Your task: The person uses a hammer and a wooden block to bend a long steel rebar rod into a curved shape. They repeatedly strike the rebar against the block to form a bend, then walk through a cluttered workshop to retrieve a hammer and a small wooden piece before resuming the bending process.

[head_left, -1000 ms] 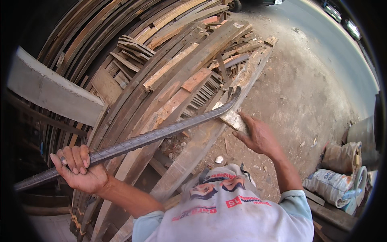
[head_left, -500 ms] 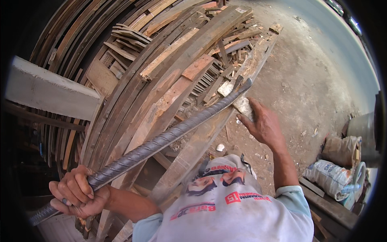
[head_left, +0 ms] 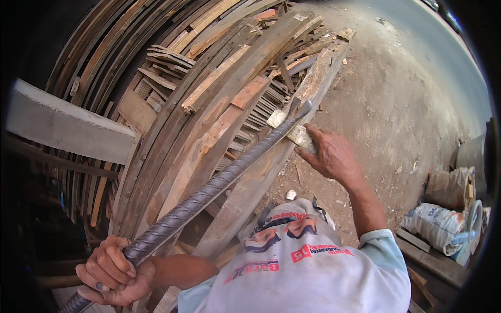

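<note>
My left hand [head_left: 117, 271] is closed around the lower part of a ribbed steel pry bar [head_left: 209, 182]. The bar slants up to the right, and its flattened, split tip lies over a long wooden beam [head_left: 248, 190]. Beside that tip, my right hand [head_left: 336, 156] has its thumb and fingers on a whitish, rough-edged chunk [head_left: 301, 137], which rests against the beam under the bar. Part of the chunk is hidden by the bar and the fingers. Another pale piece [head_left: 276, 118] shows just left of the tip.
Long planks [head_left: 177, 122] and scrap wood are piled to the left. A grey concrete block [head_left: 68, 122] juts in at far left. Debris is scattered over the dirt floor [head_left: 396, 104]. Filled sacks [head_left: 434, 225] stand at right, near a grey drum-like container [head_left: 472, 159].
The bar's tip, my right hand and the chunk appear slightly farther left, while my left hand sits lower and farther right. The whole view has shifted a little. Both grips look the same.
</note>
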`<state>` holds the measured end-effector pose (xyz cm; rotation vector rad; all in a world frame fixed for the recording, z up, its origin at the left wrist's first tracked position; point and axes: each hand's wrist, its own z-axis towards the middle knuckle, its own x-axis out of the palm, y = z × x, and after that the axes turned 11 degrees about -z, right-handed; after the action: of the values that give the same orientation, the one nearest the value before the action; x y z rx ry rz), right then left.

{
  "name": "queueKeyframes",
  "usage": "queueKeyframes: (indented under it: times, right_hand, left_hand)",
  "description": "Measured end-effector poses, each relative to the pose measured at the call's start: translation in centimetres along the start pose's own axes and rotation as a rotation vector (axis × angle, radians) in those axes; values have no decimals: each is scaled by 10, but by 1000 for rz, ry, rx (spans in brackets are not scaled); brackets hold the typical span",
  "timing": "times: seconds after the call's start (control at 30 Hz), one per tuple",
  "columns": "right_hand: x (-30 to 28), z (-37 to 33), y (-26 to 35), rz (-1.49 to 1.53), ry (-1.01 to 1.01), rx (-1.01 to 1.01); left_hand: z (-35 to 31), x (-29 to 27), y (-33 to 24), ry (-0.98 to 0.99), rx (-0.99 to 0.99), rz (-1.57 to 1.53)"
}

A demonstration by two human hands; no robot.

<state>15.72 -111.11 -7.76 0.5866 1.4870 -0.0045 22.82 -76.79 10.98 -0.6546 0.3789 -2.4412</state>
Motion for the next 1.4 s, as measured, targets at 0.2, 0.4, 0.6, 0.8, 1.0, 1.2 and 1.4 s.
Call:
queueKeyframes:
  times: [0.2, 0.4, 0.6, 0.8, 1.0, 1.2, 1.4]
  right_hand:
    - [1, 1, -8, 26, -24, -37]
    - [10, 1, -17, 58, -66, -102]
    - [-1, -10, -11, 81, -17, -96]
    - [6, -7, -20, 115, -36, -103]
    - [7, -6, -10, 57, -59, -78]
    - [-9, -12, 10, 86, 78, 57]
    - [20, -3, -8, 82, -99, -74]
  left_hand:
    - [5, 4, 2, -19, 29, -41]
    - [-45, -20, -8, -210, -37, -113]
    - [-41, -10, -25, -208, 29, -99]
    - [11, -45, -134, -87, 143, -161]
    - [32, -18, -127, -102, 155, -96]
    - [-38, -51, -117, -314, 208, -36]
    - [-99, -59, -122, -267, 215, -194]
